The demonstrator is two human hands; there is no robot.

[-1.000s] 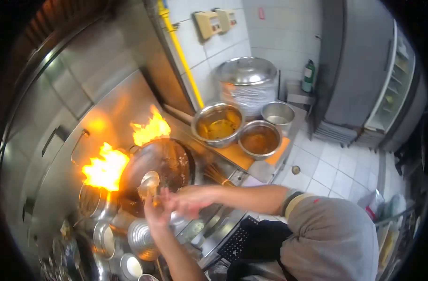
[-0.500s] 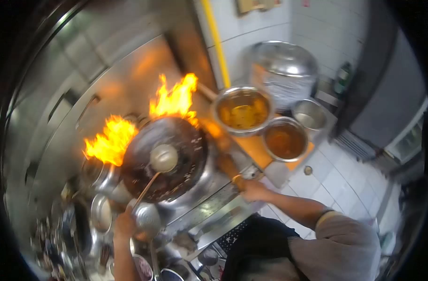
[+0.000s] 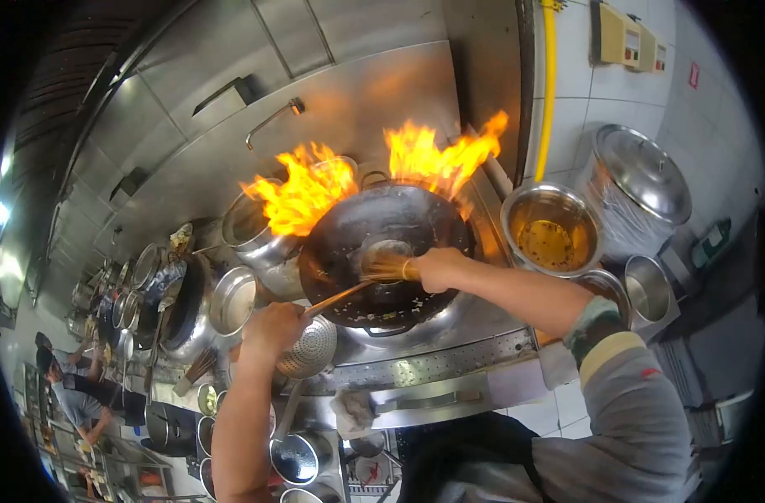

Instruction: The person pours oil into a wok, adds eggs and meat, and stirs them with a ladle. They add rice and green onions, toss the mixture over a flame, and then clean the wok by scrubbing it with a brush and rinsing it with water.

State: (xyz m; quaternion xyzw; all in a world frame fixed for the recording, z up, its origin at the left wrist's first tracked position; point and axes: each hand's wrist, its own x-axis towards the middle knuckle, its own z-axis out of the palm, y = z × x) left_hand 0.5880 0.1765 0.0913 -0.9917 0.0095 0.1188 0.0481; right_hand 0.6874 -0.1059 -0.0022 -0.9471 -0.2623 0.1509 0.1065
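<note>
Orange flames [image 3: 303, 189] lick round the wok [image 3: 349, 226], and it sits on the stove [image 3: 449, 360], nearly empty. Left hand [image 3: 272, 325] is clamped on the ladle [image 3: 386, 250] handle, right hand [image 3: 437, 268] grips what looks like a brush [image 3: 381, 269] inside. Scrubbing underway, I'd say; specks remain.

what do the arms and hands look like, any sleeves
No gloves on the left hand or right hand. The left arm shows no sleeve. The right arm has a grey sleeve, cuff banded dark green and yellow, small red mark near it.
</note>
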